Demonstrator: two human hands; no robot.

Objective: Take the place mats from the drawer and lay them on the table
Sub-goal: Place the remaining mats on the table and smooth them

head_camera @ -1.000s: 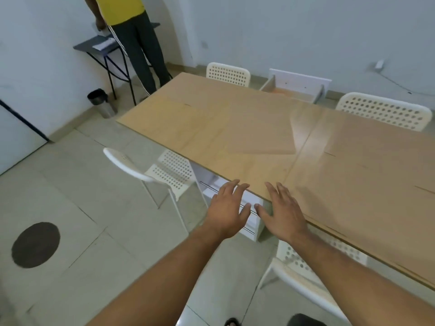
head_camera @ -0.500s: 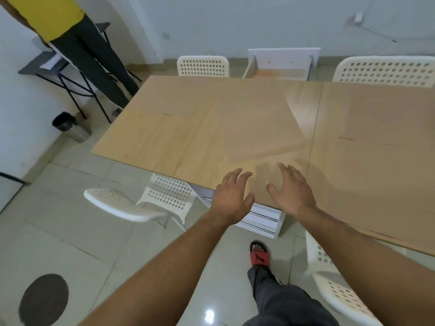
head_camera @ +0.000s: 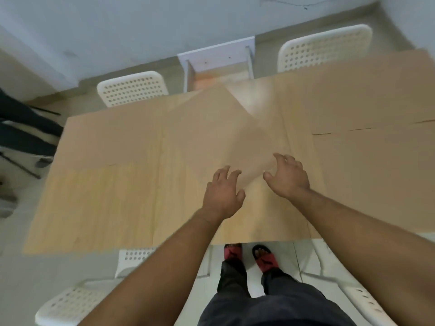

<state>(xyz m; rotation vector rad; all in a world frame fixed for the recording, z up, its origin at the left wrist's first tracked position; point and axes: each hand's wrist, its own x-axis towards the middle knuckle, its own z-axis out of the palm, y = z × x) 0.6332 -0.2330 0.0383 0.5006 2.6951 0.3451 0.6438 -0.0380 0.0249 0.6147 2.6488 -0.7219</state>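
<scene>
Pale wood-grain table [head_camera: 106, 196], long and bare-topped. Person stands at near edge in red sandals [head_camera: 264, 258], both arms out over the top. Left hand [head_camera: 222, 196] palm down, fingers slightly apart, holding nothing. Right hand [head_camera: 288, 178] just beside it, fingers spread and half bent, also holding nothing; contact with tabletop unclear. White drawer [head_camera: 219, 56] pulled open at far edge, between two white perforated chairs [head_camera: 133, 89]. Blurred orange-tan patch inside; cannot tell whether place mats lie there.
</scene>
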